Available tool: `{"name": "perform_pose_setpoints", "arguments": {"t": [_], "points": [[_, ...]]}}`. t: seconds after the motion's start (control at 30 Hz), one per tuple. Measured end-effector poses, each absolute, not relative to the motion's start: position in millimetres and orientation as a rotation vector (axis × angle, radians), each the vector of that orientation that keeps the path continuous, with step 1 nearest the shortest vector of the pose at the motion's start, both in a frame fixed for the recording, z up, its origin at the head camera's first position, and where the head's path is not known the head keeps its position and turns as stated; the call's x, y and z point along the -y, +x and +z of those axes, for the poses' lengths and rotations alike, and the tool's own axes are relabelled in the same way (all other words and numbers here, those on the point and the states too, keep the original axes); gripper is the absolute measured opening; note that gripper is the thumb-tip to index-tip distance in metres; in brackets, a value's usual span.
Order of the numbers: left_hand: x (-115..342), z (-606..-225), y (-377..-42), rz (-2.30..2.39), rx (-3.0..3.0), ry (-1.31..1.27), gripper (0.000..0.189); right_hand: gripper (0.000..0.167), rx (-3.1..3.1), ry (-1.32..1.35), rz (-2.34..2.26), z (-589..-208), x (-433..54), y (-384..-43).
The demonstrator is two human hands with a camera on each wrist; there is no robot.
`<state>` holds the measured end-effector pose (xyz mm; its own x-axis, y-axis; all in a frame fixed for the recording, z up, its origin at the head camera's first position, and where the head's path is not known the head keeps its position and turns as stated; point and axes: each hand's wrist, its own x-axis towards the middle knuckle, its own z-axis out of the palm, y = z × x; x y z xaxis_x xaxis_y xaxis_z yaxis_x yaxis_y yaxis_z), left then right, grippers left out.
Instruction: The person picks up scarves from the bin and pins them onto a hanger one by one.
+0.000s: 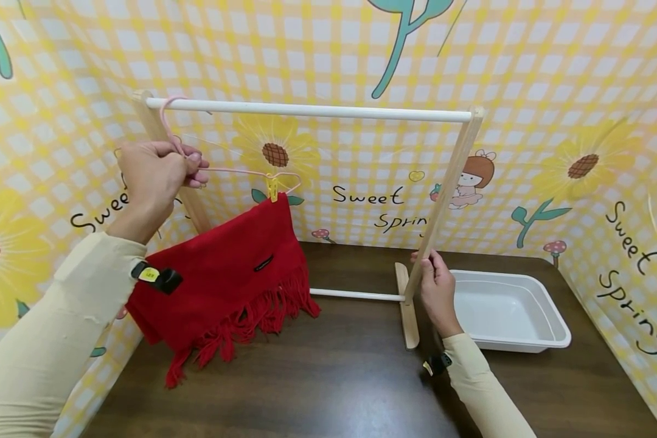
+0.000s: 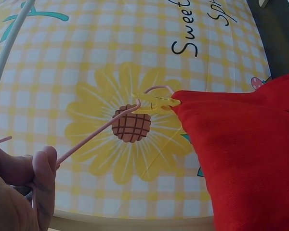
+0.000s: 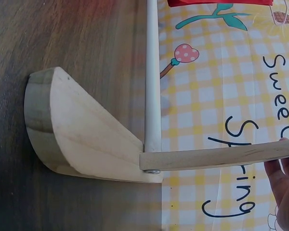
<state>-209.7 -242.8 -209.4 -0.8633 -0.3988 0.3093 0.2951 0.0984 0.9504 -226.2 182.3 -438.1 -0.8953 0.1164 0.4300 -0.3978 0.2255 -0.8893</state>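
My left hand (image 1: 161, 173) pinches a pink hanger (image 1: 227, 170) just below its hook, which loops over the left end of the rack's white top bar (image 1: 317, 110). A yellow clothespin (image 1: 273, 187) clips a red fringed scarf (image 1: 224, 261) to the hanger's right end. The scarf hangs folded, its fringe at the lower right, and hides the rack's lower left. In the left wrist view, the clothespin (image 2: 156, 103) bites the scarf's corner. My right hand (image 1: 437, 289) grips the rack's right wooden post (image 1: 443, 194) near its foot; fingers also show around the post (image 3: 221, 156) in the right wrist view.
A white plastic basin (image 1: 511, 307) stands on the dark wooden table (image 1: 328, 377), right of the rack. The rack's wooden foot (image 1: 407, 307) and white lower bar (image 1: 356, 295) sit low near the tabletop. Yellow checked cloth (image 1: 328, 55) walls the back and sides.
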Motion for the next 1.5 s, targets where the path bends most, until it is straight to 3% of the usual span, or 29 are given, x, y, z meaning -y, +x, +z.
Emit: {"name": "perform_pose_setpoints", "arguments": {"t": [0.3,0.6,0.87,1.0,1.5], "points": [[241,-214,-212,-1.768,1.879,0.066,0.021,0.033,2.098,0.24,1.72,-440,-183,-228],[241,-214,-212,-1.483,2.127,0.114,0.01,0.033,2.088,0.247,1.704,-438,-185,-228],[246,-210,-206,-1.033,2.423,0.166,0.036,0.033,2.12,0.214,1.67,-437,-187,-227],[246,-212,-200,-0.861,2.439,0.151,0.04,0.033,2.126,0.213,1.652,-437,-188,-224],[212,-233,-165,-0.876,1.988,-0.013,0.015,0.033,2.065,0.148,1.646,-432,-207,-211]]}}
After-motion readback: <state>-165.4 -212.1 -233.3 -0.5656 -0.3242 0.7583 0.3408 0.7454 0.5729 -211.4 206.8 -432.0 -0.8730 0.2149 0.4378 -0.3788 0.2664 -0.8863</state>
